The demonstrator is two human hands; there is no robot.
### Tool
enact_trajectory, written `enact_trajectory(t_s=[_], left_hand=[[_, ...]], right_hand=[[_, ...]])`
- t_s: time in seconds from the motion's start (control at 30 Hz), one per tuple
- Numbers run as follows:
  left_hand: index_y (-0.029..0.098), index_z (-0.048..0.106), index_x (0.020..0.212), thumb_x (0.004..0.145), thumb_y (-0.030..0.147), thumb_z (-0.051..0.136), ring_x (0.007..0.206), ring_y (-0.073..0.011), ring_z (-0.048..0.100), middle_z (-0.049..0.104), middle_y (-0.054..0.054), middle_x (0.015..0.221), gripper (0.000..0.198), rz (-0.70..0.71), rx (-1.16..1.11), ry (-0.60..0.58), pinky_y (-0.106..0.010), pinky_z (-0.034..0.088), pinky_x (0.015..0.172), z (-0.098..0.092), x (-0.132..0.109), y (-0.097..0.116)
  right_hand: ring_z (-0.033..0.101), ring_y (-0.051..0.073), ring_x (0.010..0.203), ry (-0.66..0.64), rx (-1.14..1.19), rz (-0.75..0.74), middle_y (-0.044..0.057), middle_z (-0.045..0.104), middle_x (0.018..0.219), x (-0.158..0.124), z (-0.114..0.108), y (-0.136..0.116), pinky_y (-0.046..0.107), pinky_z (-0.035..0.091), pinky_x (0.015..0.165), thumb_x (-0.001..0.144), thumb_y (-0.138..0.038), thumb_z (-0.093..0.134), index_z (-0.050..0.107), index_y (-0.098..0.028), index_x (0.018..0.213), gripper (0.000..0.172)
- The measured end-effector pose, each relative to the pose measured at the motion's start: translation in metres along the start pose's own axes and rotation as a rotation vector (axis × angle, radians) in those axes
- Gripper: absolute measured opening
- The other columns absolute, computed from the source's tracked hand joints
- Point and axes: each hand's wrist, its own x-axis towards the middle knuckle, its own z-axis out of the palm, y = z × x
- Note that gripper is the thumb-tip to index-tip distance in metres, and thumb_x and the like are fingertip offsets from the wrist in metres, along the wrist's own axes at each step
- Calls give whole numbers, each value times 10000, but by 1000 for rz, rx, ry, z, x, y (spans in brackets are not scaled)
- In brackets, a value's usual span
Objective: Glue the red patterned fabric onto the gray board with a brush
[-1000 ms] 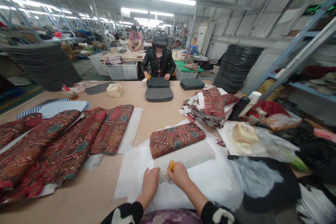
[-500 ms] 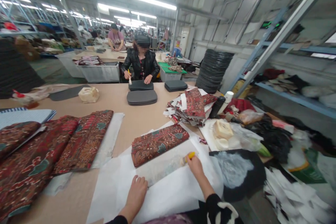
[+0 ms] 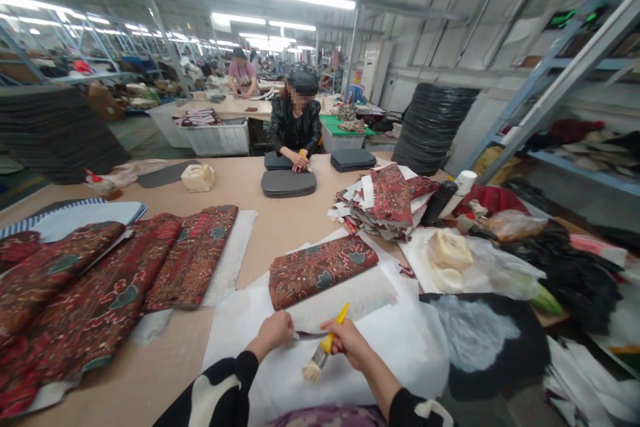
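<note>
My right hand (image 3: 351,341) is closed around the yellow handle of a paintbrush (image 3: 326,345), its pale bristles pointing down and toward me. My left hand (image 3: 275,332) is closed at the near left corner of a pale-backed fabric piece (image 3: 345,300), whose near edge looks slightly raised and dark. The right fingertips also come close to that edge. Just beyond lies a stack of red-brown patterned fabric (image 3: 323,268). White paper sheets (image 3: 400,353) spread beneath all of this.
To the left are more patterned fabric pieces (image 3: 195,260). A heap of patterned scraps (image 3: 385,200), a cut-open plastic container (image 3: 450,250) and a black board smeared with whitish paste (image 3: 475,333) lie to the right. Across the table a co-worker (image 3: 295,113) handles dark grey pads (image 3: 289,182).
My right hand has drawn the brush back from the pale surface toward me, tipping the bristles down. My left hand has gone from lying flat to closed at the corner. The view has shifted left.
</note>
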Motion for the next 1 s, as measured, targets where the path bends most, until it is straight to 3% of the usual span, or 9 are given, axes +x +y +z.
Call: enact_trajectory(t_s=[0.23,0.37,0.5,0.7,0.87,1.0], left_hand=[[151,699,682,571,179,557,619,-151,592,705,-53,688,182,22,-74,-134,-223,418,560,3,7,-5],[145,691,646,554,173,579,596,-158,572,690,-56,656,148,20,-90,-135,-246,420,572,3,8,-2],[152,678,676,633,203,535,638,-153,585,686,-57,685,158,2,-133,-52,-235,402,580,4,12,1],[189,628,759,744,236,463,715,-129,595,686,-29,787,172,-45,-246,168,-222,387,636,-14,33,-2],[196,583,877,828,274,344,841,-147,611,683,-58,925,256,-216,-358,379,-232,400,695,-36,59,-23],[173,592,835,801,235,358,805,-162,631,696,-69,854,244,-326,-426,425,-237,418,663,-37,71,-44]], right_hand=[[347,82,297,-57,0,57,-126,300,294,6,9,7,199,349,392,606,-187,442,577,-127,872,305],[345,85,295,-98,-12,103,-120,304,300,10,12,17,197,343,377,613,-189,452,581,-134,880,302],[345,89,295,-145,-50,153,-114,317,299,10,17,25,204,355,373,618,-201,467,572,-136,900,307],[348,102,306,-42,-45,196,-134,291,306,9,2,22,207,369,386,630,-189,451,492,-144,1085,459],[347,100,302,7,11,177,-139,251,314,4,-18,24,202,361,380,633,-214,456,494,-154,1076,448],[359,99,302,-15,-21,184,-137,279,325,1,-23,18,212,359,380,638,-257,523,515,-164,1014,388]])
